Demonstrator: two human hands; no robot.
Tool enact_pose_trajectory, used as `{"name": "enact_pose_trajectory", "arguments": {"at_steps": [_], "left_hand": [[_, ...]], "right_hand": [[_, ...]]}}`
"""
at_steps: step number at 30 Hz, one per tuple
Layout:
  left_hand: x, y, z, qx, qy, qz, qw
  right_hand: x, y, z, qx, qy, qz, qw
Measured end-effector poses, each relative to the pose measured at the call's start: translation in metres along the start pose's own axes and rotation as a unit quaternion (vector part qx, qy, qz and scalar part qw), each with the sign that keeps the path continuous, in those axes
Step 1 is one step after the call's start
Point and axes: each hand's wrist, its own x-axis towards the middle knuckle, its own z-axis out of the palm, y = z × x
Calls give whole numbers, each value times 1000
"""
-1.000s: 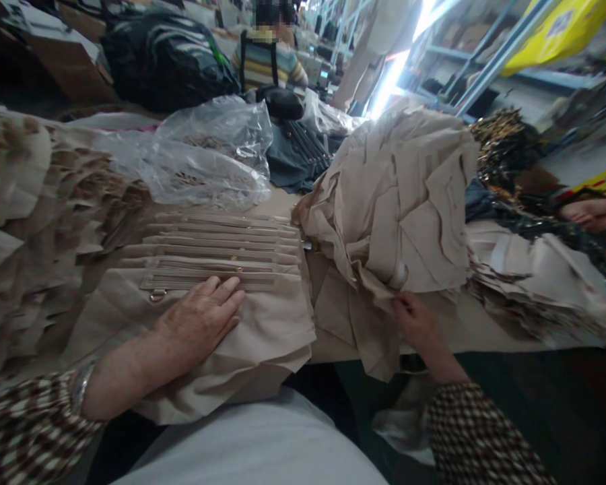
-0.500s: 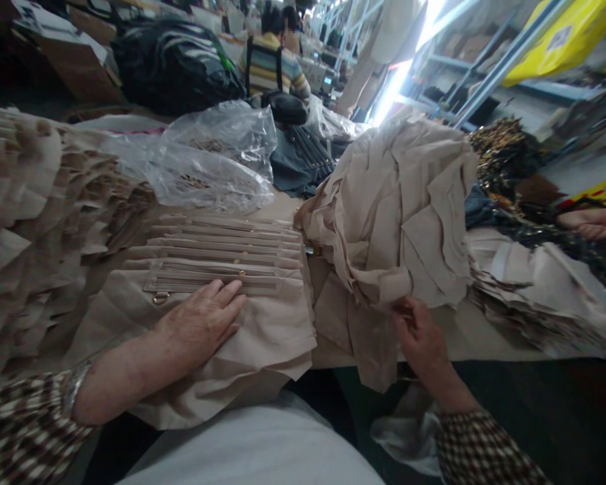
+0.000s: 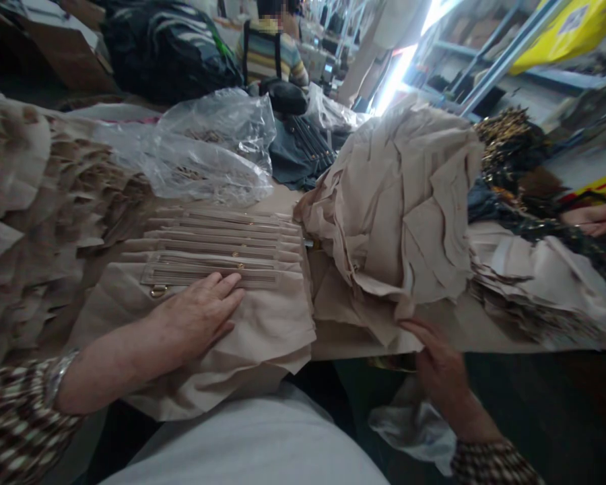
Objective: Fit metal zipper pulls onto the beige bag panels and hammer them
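Observation:
My left hand [image 3: 205, 313] lies flat on the top piece of a stack of beige fabric panels [image 3: 273, 316], its fingertips just below a zipper [image 3: 212, 276] with a gold pull. Several more zippered panels overlap behind it, and a metal D-ring [image 3: 158, 291] shows at the left. To the right, my right hand [image 3: 442, 357] pinches the lower edge of a beige fabric piece [image 3: 384, 323] at the front of a tall, crumpled fabric pile [image 3: 384, 182]. Part of that piece folds over by my fingers, and the thumb is largely hidden.
Layered beige cloth [image 3: 20, 222] is heaped at the left, with clear plastic bags [image 3: 207, 148] behind. More cut pieces [image 3: 545, 269] lie at the right, near another person's hand [image 3: 598, 219]. A person in a striped top [image 3: 267, 54] sits farther back.
My right hand has moved right and slightly down, drawing the fabric's hanging edge sideways. My left hand stays flat on the zippered panel.

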Motion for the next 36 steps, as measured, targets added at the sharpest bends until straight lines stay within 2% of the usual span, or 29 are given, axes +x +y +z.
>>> {"name": "enact_pose_trajectory", "arguments": {"at_steps": [4, 7, 11, 13, 14, 15, 17, 19, 23, 26, 28, 31, 34, 36], "left_hand": [[9, -4, -17, -26, -17, 19, 999], [23, 3, -40, -51, 7, 38, 998], [41, 30, -84, -166, 104, 58, 979], [50, 45, -103, -213, 163, 89, 959], [55, 51, -109, -223, 187, 97, 952], [60, 57, -114, -229, 198, 92, 949], [72, 64, -118, -252, 192, 42, 948], [85, 70, -115, -309, 171, -32, 935], [103, 78, -101, -437, 195, -136, 867], [108, 74, -85, -456, 239, -187, 837], [108, 67, -76, -473, 242, -191, 826], [102, 55, -72, -519, 215, -153, 813], [94, 47, -81, -545, 208, -122, 803], [90, 42, -92, -565, 222, -119, 786]], "right_hand": [[76, -33, -52, 7, 96, 11, 995], [129, -57, -74, 31, 131, 58, 989], [189, -79, -77, 110, 140, 103, 979], [211, -93, -68, 229, 117, 114, 960], [220, -102, -62, 302, 93, 129, 940], [226, -112, -56, 372, 69, 146, 914], [236, -133, -42, 473, 22, 174, 864], [241, -154, -30, 522, 1, 181, 834], [249, -179, -7, 585, 24, 187, 789], [254, -184, 8, 627, 63, 173, 757], [256, -184, 16, 648, 80, 158, 741], [256, -182, 22, 662, 85, 145, 730], [254, -174, 20, 663, 71, 136, 732], [254, -165, 16, 663, 53, 130, 735]]}}
